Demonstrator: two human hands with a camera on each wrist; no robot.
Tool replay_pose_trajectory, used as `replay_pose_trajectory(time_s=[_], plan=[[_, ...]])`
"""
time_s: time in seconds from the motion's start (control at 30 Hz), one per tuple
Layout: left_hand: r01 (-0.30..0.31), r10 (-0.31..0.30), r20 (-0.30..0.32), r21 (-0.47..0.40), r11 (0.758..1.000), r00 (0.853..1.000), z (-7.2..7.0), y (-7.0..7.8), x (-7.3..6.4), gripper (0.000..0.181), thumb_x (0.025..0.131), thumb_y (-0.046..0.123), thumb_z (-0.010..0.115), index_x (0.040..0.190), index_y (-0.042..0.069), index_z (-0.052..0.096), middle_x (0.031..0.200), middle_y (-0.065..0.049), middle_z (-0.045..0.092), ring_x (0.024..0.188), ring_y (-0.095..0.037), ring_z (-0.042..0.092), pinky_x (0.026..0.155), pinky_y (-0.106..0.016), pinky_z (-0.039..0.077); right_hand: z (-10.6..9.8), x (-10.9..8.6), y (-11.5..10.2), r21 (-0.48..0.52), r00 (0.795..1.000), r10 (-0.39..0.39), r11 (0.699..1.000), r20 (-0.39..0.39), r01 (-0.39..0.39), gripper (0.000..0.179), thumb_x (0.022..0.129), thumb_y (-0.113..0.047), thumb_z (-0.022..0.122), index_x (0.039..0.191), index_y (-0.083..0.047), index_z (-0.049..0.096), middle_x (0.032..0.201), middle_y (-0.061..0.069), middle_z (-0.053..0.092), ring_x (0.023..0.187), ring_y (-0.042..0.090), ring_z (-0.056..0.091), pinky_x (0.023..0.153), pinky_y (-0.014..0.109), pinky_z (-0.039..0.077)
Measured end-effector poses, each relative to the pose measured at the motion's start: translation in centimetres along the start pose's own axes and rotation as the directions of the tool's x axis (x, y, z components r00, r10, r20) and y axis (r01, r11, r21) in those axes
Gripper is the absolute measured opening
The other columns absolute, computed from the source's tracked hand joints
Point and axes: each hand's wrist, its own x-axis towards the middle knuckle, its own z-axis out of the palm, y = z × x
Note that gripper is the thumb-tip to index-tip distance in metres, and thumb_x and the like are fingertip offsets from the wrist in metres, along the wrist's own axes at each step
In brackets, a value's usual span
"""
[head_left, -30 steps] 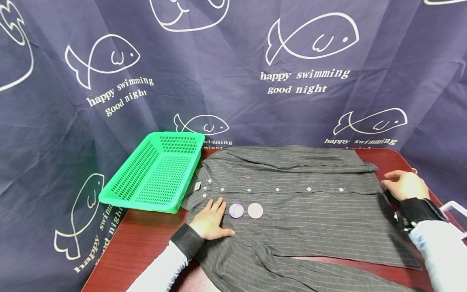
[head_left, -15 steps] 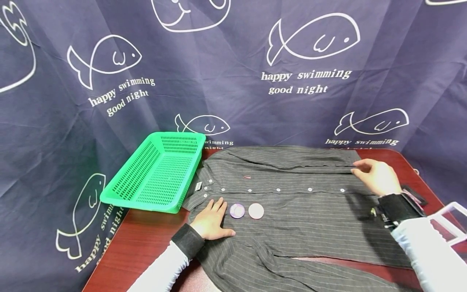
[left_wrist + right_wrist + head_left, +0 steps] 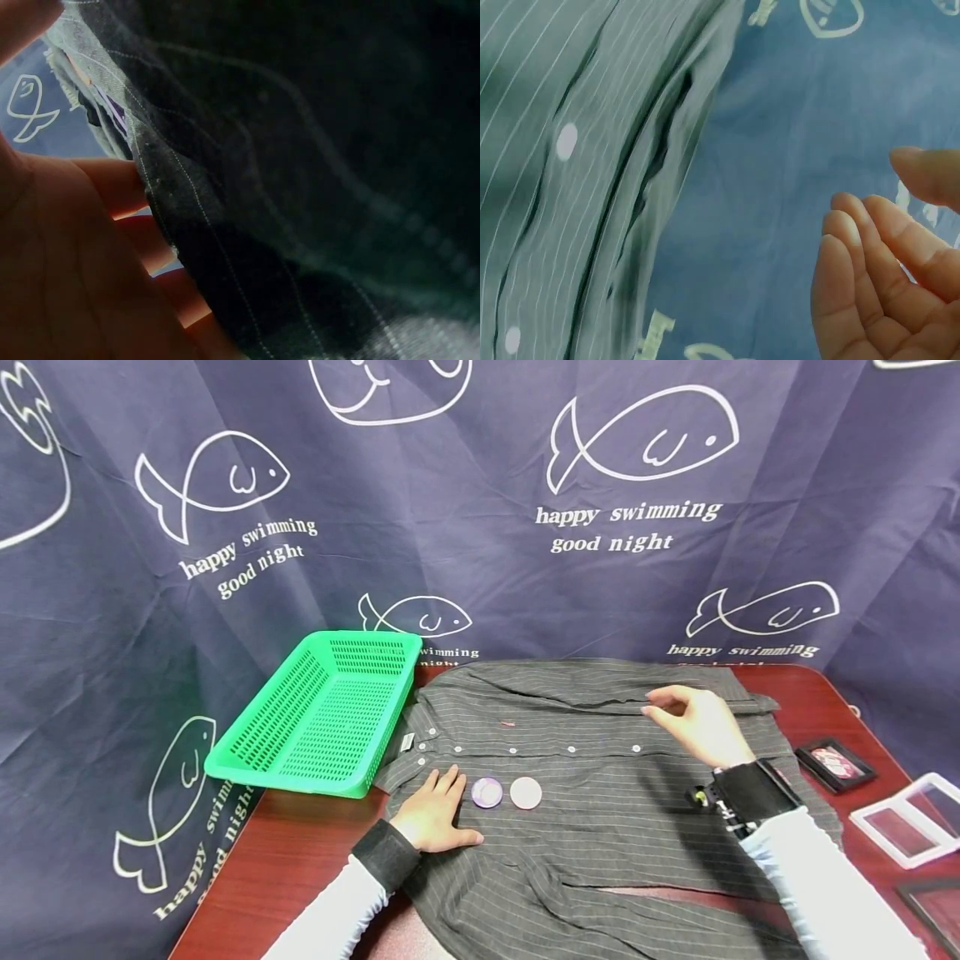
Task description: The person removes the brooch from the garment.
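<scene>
Shirt [image 3: 600,818], dark, pinstriped and button-fronted, lies spread face up on the red wood-grain table [image 3: 300,860]. The left hand [image 3: 430,814], fingers extended and gripping nothing, rests on it near the collar [image 3: 405,766], probably to keep the cloth flat. The right hand [image 3: 697,722] hangs above the front, thumb and fingers parted, nothing between them. A round purple badge [image 3: 487,792] and pale badge [image 3: 526,792] sit side by side, perhaps for easy reach. Beside the collar, the green plastic basket [image 3: 390,727] shows its slotted floor
</scene>
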Motion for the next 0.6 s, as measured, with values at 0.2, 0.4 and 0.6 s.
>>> replay_pose_trajectory(time_s=[0.2,0.4,0.6], plan=[[-0.001,0.001,-0.002,-0.005,1.0,1.0,0.0,0.0,0.0,0.097,0.077,0.059,0.071,0.147,0.0,0.04,0.156,-0.019,0.035,0.142,-0.049,0.03,0.109,-0.058,0.038,2.1,0.2,-2.4,0.084,0.998,-0.012,0.996,0.06,0.007,0.025,0.088,-0.021,0.072,0.105,-0.003,0.073,0.092,0.013,0.075,0.074,0.01,0.065,0.064,0.019,0.048],[0.0,0.0,-0.008,0.002,1.0,1.0,-0.2,0.2,-0.1,0.097,0.077,0.059,0.071,0.147,-0.001,0.041,0.156,-0.019,0.036,0.141,-0.049,0.031,0.108,-0.058,0.039,4.3,0.3,-4.2,0.151,0.993,-0.017,0.989,0.12,-0.001,0.023,0.088,-0.019,0.072,0.104,-0.003,0.073,0.089,0.011,0.075,0.075,0.012,0.065,0.065,0.022,0.049],[-0.006,0.006,-0.01,0.006,1.0,1.0,-0.2,0.3,-0.3,0.096,0.077,0.058,0.071,0.146,-0.001,0.041,0.156,-0.019,0.036,0.141,-0.049,0.032,0.107,-0.058,0.04,6.7,0.0,-5.6,0.19,0.985,-0.058,0.981,0.161,0.026,0.022,0.086,-0.017,0.073,0.103,-0.002,0.073,0.089,0.009,0.075,0.077,0.013,0.067,0.069,0.025,0.051]])
